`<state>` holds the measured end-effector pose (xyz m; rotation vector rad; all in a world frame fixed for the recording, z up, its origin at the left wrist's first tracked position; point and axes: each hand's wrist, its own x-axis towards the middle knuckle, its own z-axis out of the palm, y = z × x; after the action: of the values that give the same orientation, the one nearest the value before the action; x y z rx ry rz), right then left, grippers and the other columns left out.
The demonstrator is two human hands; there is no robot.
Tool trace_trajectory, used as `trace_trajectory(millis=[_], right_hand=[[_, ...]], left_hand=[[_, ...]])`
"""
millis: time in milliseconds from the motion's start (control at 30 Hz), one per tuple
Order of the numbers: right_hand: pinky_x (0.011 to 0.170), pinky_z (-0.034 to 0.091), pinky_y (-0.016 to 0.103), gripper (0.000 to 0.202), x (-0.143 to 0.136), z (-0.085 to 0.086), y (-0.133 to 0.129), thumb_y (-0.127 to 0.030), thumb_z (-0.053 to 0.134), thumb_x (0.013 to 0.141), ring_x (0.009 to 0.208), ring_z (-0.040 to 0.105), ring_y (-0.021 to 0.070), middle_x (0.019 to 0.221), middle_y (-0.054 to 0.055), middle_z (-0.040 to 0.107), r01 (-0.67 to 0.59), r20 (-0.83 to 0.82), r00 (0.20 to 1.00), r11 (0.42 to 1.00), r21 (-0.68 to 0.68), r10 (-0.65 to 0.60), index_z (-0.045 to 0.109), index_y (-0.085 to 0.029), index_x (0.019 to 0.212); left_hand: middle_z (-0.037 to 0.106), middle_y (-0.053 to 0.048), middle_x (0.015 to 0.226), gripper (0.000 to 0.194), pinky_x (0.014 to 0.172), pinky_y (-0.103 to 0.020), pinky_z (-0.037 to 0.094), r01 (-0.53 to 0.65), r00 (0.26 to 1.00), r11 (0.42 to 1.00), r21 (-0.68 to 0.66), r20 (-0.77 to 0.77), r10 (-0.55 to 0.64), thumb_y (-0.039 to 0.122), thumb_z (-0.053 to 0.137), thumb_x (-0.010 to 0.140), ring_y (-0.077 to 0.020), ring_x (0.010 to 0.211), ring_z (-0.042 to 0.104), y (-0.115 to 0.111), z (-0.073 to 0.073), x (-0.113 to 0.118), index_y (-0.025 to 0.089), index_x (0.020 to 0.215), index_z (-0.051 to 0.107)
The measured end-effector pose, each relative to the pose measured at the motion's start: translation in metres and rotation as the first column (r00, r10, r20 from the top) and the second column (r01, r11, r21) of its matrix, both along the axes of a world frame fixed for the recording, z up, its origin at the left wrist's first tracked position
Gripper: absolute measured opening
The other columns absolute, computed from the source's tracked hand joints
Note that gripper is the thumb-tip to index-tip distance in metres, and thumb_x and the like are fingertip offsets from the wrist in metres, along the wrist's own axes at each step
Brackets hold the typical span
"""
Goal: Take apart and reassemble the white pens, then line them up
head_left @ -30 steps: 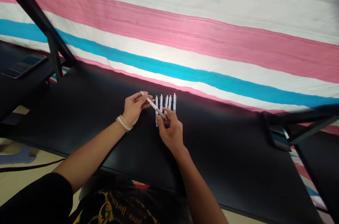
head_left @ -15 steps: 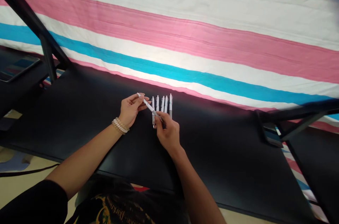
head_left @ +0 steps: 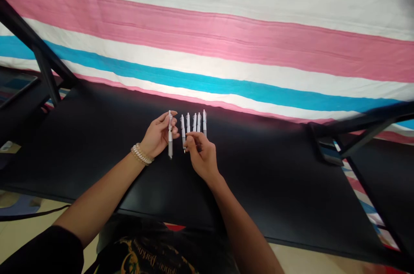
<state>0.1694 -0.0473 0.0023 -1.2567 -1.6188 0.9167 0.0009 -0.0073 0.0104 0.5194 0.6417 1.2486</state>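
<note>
A white pen with a grey lower part [head_left: 170, 137] is held upright in my left hand [head_left: 157, 134], its tip pointing toward me. To its right, several similar white pens [head_left: 188, 123] lie side by side in a row on the black tabletop [head_left: 258, 187]. My right hand [head_left: 203, 153] is over the lower ends of the row and hides part of them. Its thumb and forefinger are bent together near the leftmost pen [head_left: 183, 126] of the row; whether they touch it or hold anything is not clear.
A striped pink, white and blue cloth [head_left: 207, 32] hangs behind the table's far edge. Black metal supports stand at the left [head_left: 45, 71] and right [head_left: 368, 140]. A dark flat device [head_left: 14, 86] lies at the far left.
The pen in my left hand has swung from slanting between both hands to pointing toward me. My right hand has let go of it. The whole view has shifted slightly.
</note>
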Motion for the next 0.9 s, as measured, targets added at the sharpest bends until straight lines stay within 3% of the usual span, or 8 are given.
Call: trace_trajectory(millis=[67, 133, 267, 733, 900], right_hand=[[0.058, 0.051, 0.023, 0.025, 0.001, 0.0, 0.001, -0.039, 0.052, 0.099, 0.059, 0.063, 0.0122, 0.075, 0.002, 0.07, -0.002, 0.005, 1.0, 1.0, 0.005, 0.002, 0.063, -0.018, 0.103], [0.057, 0.05, 0.022, 0.025, 0.0, 0.0, -0.001, -0.039, 0.05, 0.099, 0.058, 0.063, 0.012, 0.074, 0.002, 0.069, -0.024, 0.039, 0.999, 1.0, 0.016, 0.023, 0.064, -0.019, 0.102], [0.056, 0.049, 0.022, 0.022, -0.003, -0.001, -0.005, -0.037, 0.05, 0.099, 0.058, 0.063, 0.0121, 0.072, 0.001, 0.069, -0.081, 0.111, 0.991, 0.995, 0.054, 0.075, 0.064, -0.02, 0.102], [0.063, 0.051, 0.024, 0.018, -0.001, -0.003, -0.005, -0.032, 0.052, 0.098, 0.061, 0.064, 0.0135, 0.072, 0.001, 0.068, -0.076, 0.19, 0.981, 0.989, 0.129, 0.051, 0.065, -0.021, 0.097], [0.063, 0.051, 0.024, 0.019, -0.002, -0.005, -0.005, -0.033, 0.051, 0.098, 0.062, 0.065, 0.014, 0.073, 0.001, 0.068, -0.08, 0.207, 0.977, 0.989, 0.127, 0.053, 0.066, -0.021, 0.098]], left_hand=[[0.044, 0.006, 0.059, 0.032, 0.038, -0.017, 0.034, 0.058, 0.995, 0.997, -0.046, 0.086, -0.054, 0.047, 0.067, 0.087, -0.0046, 0.04, 0.039, 0.0, 0.003, -0.003, 0.016, 0.096, 0.063], [0.032, 0.008, 0.051, 0.044, 0.033, -0.018, 0.021, 0.088, 0.987, 0.992, -0.088, 0.142, -0.075, 0.06, 0.055, 0.089, -0.0049, 0.035, 0.026, 0.0, 0.004, -0.008, 0.016, 0.087, 0.061], [0.019, 0.01, 0.047, 0.032, 0.033, -0.02, 0.011, 0.049, 0.978, 0.987, -0.154, 0.207, -0.016, 0.046, 0.047, 0.093, -0.0062, 0.033, 0.016, 0.001, 0.003, -0.014, 0.019, 0.079, 0.055], [0.017, 0.01, 0.045, 0.03, 0.035, -0.022, 0.008, 0.002, 0.978, 0.987, -0.161, 0.204, 0.032, 0.044, 0.045, 0.092, -0.0066, 0.033, 0.014, 0.003, 0.002, -0.016, 0.019, 0.084, 0.059], [0.018, 0.01, 0.045, 0.039, 0.035, -0.022, 0.009, -0.044, 0.978, 0.983, -0.176, 0.191, 0.078, 0.054, 0.046, 0.092, -0.0062, 0.033, 0.015, 0.003, 0.002, -0.015, 0.018, 0.083, 0.059]])
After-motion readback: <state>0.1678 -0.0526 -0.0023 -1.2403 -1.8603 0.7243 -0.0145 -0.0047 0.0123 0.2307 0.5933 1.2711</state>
